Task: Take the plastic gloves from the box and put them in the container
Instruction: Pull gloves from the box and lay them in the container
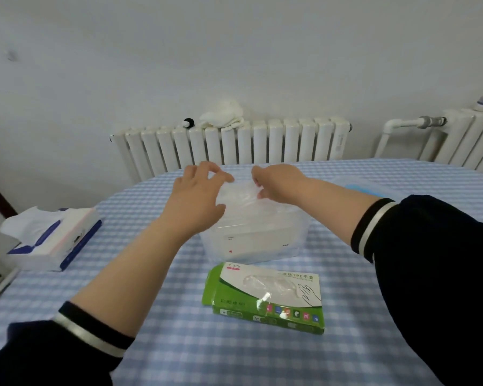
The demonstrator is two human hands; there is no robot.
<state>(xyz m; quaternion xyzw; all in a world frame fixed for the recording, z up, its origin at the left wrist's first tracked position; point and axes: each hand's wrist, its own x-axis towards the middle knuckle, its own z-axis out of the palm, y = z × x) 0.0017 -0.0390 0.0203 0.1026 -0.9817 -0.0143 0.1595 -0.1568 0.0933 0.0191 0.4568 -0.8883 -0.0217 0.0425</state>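
A green and white glove box [268, 298] lies flat on the checked tablecloth, near me and right of centre. Behind it stands a clear plastic container [262, 240] with a white label on its front wall. A stack of clear plastic gloves [239, 195] sits at the container's open top. My left hand [198, 199] is over the container's left end and its fingers pinch the gloves' left edge. My right hand [279, 183] pinches their right edge from the far side. How deep the gloves sit inside is hidden by my hands.
An open pack of tissues [50, 238] lies at the table's left edge. A clear lid with a blue part [363, 188] rests at the back right. White radiators [234, 146] line the wall behind the blue checked table [207, 352].
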